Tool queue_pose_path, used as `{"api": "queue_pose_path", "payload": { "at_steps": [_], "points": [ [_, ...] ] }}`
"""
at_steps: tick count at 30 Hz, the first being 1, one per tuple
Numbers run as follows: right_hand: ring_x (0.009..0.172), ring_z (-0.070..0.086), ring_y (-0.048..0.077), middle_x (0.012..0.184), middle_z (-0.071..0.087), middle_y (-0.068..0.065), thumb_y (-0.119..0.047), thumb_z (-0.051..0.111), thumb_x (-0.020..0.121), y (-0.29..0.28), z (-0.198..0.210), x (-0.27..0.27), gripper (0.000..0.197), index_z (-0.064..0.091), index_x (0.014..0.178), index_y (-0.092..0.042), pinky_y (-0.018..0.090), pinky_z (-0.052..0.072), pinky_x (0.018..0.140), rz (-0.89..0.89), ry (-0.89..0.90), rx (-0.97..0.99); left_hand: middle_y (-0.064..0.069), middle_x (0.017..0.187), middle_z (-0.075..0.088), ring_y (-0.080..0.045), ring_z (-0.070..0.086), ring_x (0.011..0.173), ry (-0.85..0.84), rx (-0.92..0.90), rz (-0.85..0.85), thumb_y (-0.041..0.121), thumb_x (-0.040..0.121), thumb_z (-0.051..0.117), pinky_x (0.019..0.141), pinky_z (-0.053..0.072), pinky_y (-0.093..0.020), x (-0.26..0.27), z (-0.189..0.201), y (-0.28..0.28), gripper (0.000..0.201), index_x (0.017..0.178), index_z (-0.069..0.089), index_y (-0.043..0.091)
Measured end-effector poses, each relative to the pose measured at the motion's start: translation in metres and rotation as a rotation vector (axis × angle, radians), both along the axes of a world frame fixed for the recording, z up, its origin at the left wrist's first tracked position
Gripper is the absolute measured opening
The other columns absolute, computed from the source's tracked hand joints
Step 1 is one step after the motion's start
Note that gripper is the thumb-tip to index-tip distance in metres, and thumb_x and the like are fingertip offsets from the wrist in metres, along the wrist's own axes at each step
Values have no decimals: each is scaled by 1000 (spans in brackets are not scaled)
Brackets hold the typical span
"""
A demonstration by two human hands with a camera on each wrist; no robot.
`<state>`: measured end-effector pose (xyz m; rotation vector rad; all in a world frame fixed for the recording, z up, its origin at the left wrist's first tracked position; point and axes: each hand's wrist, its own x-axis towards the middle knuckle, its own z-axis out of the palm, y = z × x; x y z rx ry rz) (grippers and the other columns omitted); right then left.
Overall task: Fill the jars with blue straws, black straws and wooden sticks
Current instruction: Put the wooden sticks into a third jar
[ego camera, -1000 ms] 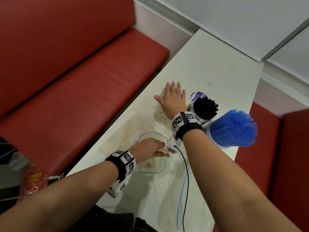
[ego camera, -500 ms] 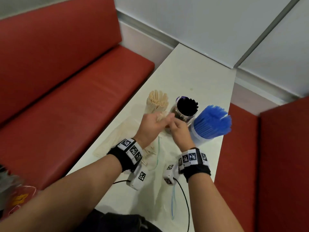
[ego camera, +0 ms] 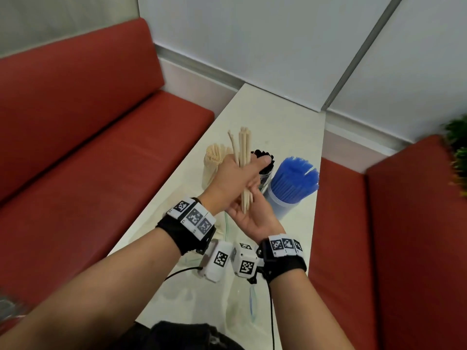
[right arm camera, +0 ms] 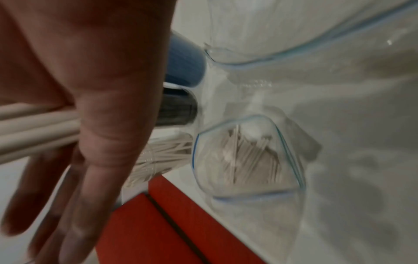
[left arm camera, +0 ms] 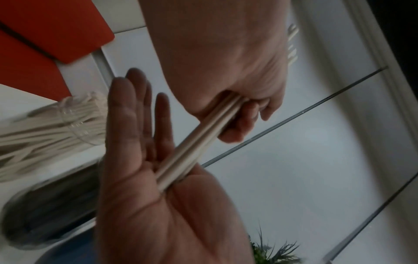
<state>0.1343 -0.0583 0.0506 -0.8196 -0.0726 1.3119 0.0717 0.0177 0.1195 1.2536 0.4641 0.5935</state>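
Our left grip [ego camera: 233, 180] is curled around a small bundle of wooden sticks [ego camera: 243, 157], fingers and thumb wrapped round its middle, while our right grip [ego camera: 252, 218] lies spread flat beneath it, palm up, with the lower ends of the sticks resting against that open palm. We hold the bundle nearly upright above the tabletop [ego camera: 273, 122], its upper ends fanning slightly apart over our left knuckles. In the left wrist view we see the same sticks [left arm camera: 199, 141] running from the curled left hand [left arm camera: 226, 75] down onto the straight-fingered right hand [left arm camera: 144, 178]; in the right wrist view the sticks [right arm camera: 38, 128] cross behind our right hand [right arm camera: 101, 107]. Just beyond our hands stand 3 jars in a row on the tabletop: the left jar [ego camera: 214, 162] is packed with wooden sticks, the middle jar [ego camera: 265, 173] holds black straws [ego camera: 262, 154], and the right jar [ego camera: 280, 203] holds a spreading brush of blue straws [ego camera: 294, 178]. Nearer to us, a clear zip bag [right arm camera: 246, 157] lies on the tabletop with more wooden sticks inside, and a second clear bag [right arm camera: 294, 35] lies beside it. Red bench seats [ego camera: 101, 160] flank the tabletop on both sides, and a green plant [ego camera: 458, 147] shows at the right edge.
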Motion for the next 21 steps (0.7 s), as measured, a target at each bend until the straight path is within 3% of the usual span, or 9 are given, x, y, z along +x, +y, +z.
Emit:
{"api": "queue_pose_path", "payload": {
  "at_steps": [2,4,6,8,11,13,16,18,21],
  "points": [
    [115,69,26,125,72,7,-67,41,99,-6,9,0,58,72,122,-24,46,57,89,99,-94,-9,-3,44,36,-20,36,42,111,-25,-86,37,80,73,51,38,-33,-2,-3,1,44,60,42,14],
    [106,68,24,110,74,7,-83,35,88,-13,20,6,80,72,117,-18,41,57,88,117,-230,-8,0,42,32,-16,29,37,214,-33,-273,27,82,69,43,29,-26,-6,-7,6,39,53,44,19],
    [123,62,27,127,68,13,-82,35,85,-21,39,15,88,61,134,-14,37,53,101,105,-329,83,2,41,30,-13,25,33,329,-37,-579,17,84,61,40,23,-19,-13,-11,9,39,51,40,21],
    [134,55,28,134,64,18,-67,42,94,-26,61,19,73,55,138,-10,38,46,110,149,-482,157,5,40,28,-10,23,32,406,-31,-866,16,86,56,39,21,-15,-18,-17,8,41,50,37,22],
    [88,74,31,72,68,13,-43,61,99,-22,85,16,42,66,81,-5,38,55,94,106,-689,127,8,39,28,-5,24,32,330,-135,-1041,29,88,63,35,24,-15,-20,-24,9,49,47,37,23],
    [47,58,21,45,45,4,-39,60,100,-16,97,12,50,51,61,-11,41,56,73,-92,-712,96,10,42,34,-2,28,31,219,-259,-1009,48,83,73,33,25,-14,-23,-27,17,46,55,48,22],
    [35,31,13,42,29,-2,-34,57,103,-5,111,12,46,45,65,-13,29,42,49,-354,-597,135,9,47,42,1,31,29,186,-513,-839,70,75,63,30,22,-13,-24,-39,31,50,73,64,20],
    [36,30,14,43,31,-1,-33,59,102,3,116,7,45,45,64,-13,28,40,47,-427,-692,114,5,53,49,-1,36,31,184,-676,-622,64,80,64,29,24,-13,-19,-49,33,46,78,67,17],
    [42,40,18,46,41,-1,-35,64,98,14,113,-3,45,48,60,-17,31,43,52,-383,-886,11,-5,70,66,-11,63,50,87,-908,-382,33,86,70,40,50,-18,-8,-56,30,26,82,71,7]
  ]
}}
